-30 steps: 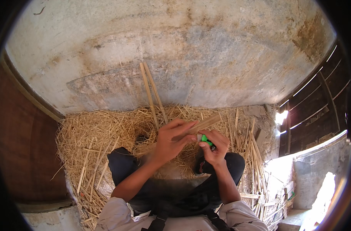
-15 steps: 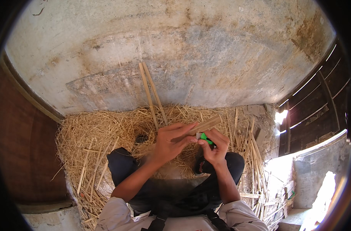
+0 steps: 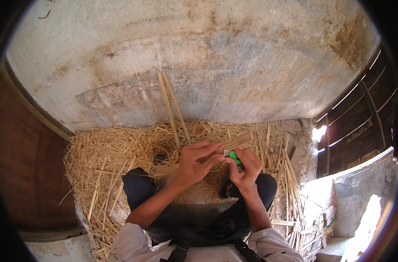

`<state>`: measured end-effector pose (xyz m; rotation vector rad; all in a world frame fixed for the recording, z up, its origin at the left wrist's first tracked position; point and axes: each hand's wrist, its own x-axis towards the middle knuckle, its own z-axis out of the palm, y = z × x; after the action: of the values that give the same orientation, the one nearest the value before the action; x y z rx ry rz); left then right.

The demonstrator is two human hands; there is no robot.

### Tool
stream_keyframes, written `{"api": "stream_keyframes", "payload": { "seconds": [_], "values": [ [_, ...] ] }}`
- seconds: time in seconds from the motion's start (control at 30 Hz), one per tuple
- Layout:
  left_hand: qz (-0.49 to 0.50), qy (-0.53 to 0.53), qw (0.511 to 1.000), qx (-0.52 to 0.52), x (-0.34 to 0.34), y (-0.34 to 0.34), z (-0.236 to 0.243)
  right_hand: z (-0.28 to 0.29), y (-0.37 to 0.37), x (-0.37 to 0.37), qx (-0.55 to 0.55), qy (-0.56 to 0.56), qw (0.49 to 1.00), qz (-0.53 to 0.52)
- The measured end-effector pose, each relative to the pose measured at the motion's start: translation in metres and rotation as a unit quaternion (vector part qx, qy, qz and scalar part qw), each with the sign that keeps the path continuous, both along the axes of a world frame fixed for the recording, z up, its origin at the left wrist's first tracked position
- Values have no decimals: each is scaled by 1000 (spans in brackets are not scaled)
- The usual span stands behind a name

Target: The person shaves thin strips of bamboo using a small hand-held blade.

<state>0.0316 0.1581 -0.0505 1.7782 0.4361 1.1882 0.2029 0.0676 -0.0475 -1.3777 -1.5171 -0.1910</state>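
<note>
My left hand [image 3: 193, 162] is closed on a flat strip of pale wood or bamboo [image 3: 238, 140], which slants up to the right past my fingers. The hand hides the strip's near end. Wrapped in my right hand [image 3: 247, 169] is a green utility knife [image 3: 235, 157]. Its short metal blade [image 3: 226, 153] sticks out to the left, right beside the strip and close to my left fingertips. Whether the edge touches the wood, I cannot tell. Both hands are close together above my bent knees.
Two long strips [image 3: 168, 109] lean on the stained wall [image 3: 234, 74] ahead. Straw-like shavings [image 3: 107, 153] cover the floor around my feet. More split strips [image 3: 290, 183] lie in a heap on the right. A brown wooden panel [image 3: 28, 166] stands at the left.
Both hands, with the strip and knife, have shifted slightly down and to the right. The knife is tilted a little differently, and both grips are kept.
</note>
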Motion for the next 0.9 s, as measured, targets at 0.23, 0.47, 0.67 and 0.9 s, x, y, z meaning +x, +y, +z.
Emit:
{"api": "stream_keyframes", "payload": {
  "seconds": [0.23, 0.47, 0.67, 0.9],
  "values": [
    [2, 21, 1000, -5, -1, -2, 4, 4, 0, -2, 64, -41, 996, -51],
    [-38, -2, 999, -13, -2, 0, 4, -27, 4, 16, -14, 250, 943, 218],
    [-22, 4, 997, -73, -2, 2, -2, -18, 3, 10, -9, 484, 830, 277],
    [44, -13, 999, 20, 3, 1, -1, -13, 6, 1, -95, 398, 896, 174]
  ]
}}
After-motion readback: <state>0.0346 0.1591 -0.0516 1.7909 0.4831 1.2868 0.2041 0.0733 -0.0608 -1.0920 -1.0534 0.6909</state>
